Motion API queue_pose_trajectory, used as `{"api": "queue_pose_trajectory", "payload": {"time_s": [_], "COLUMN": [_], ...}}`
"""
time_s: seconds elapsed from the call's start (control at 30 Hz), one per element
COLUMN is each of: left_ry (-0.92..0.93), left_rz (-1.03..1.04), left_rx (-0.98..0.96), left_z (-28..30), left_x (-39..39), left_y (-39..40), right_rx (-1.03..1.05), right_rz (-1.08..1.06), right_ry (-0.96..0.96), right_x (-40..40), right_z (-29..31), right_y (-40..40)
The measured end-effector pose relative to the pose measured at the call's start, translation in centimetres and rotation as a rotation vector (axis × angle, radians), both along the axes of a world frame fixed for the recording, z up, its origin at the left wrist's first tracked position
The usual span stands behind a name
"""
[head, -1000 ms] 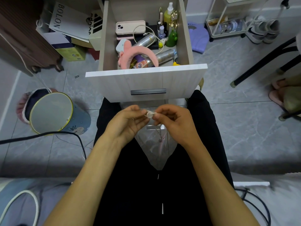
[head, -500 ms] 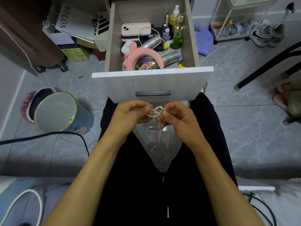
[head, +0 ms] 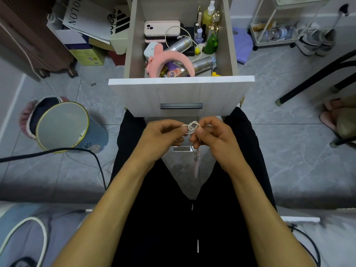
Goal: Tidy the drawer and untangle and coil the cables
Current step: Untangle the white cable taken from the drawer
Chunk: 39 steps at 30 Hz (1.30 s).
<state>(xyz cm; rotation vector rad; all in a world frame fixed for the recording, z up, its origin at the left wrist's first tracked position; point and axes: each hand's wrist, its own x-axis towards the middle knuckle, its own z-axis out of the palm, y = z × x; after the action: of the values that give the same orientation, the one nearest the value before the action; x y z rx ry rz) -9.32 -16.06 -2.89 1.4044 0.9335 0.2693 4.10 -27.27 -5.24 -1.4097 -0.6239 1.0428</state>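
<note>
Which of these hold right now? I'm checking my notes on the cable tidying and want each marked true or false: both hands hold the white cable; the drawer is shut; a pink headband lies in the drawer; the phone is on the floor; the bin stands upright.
1. Both hands hold the white cable: true. The left hand and right hand pinch the small white cable knot between them.
2. The drawer is shut: false. It is pulled out, its contents showing.
3. A pink headband lies in the drawer: true.
4. The phone is on the floor: false. It lies in the drawer.
5. The bin stands upright: false. It lies on its side.
</note>
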Motion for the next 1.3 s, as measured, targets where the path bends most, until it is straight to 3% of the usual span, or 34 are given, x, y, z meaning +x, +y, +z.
{"api": "queue_pose_trajectory", "payload": {"time_s": [0.17, 0.27, 0.37, 0.57, 0.7, 1.07, 1.17, 1.3], "left_ry": [-0.242, -0.371, -0.335, -0.103, -0.073, -0.078, -0.069, -0.084], "left_rz": [0.167, 0.169, 0.156, -0.004, 0.015, -0.053, 0.056, 0.282], "left_rx": [-0.453, -0.615, -0.556, -0.130, -0.033, -0.049, -0.074, -0.302], "left_z": [-0.4, -1.0, -1.6, -1.8, -1.5, 0.0, -0.2, -0.9], "left_x": [0.1, -0.2, -0.3, -0.9, -0.8, -0.6, -0.3, 0.3], "left_y": [-0.2, -0.1, 0.2, 1.2, 1.8, 1.1, 0.6, -0.1], "right_rx": [-0.003, -0.028, -0.046, -0.141, -0.186, -0.117, -0.097, -0.083], "right_rz": [0.020, 0.051, 0.074, 0.107, 0.096, 0.079, 0.042, 0.025], "right_ry": [0.077, 0.081, 0.049, -0.039, -0.122, -0.132, -0.060, -0.029], "right_x": [-0.4, -0.8, -0.5, 0.5, 0.6, 0.0, 0.0, 0.1], "right_z": [0.6, 0.6, 0.3, 0.4, 0.7, 0.4, 0.2, 0.0], "right_y": [0.2, 0.4, 0.3, -0.3, -0.4, 0.1, 0.1, 0.3]}}
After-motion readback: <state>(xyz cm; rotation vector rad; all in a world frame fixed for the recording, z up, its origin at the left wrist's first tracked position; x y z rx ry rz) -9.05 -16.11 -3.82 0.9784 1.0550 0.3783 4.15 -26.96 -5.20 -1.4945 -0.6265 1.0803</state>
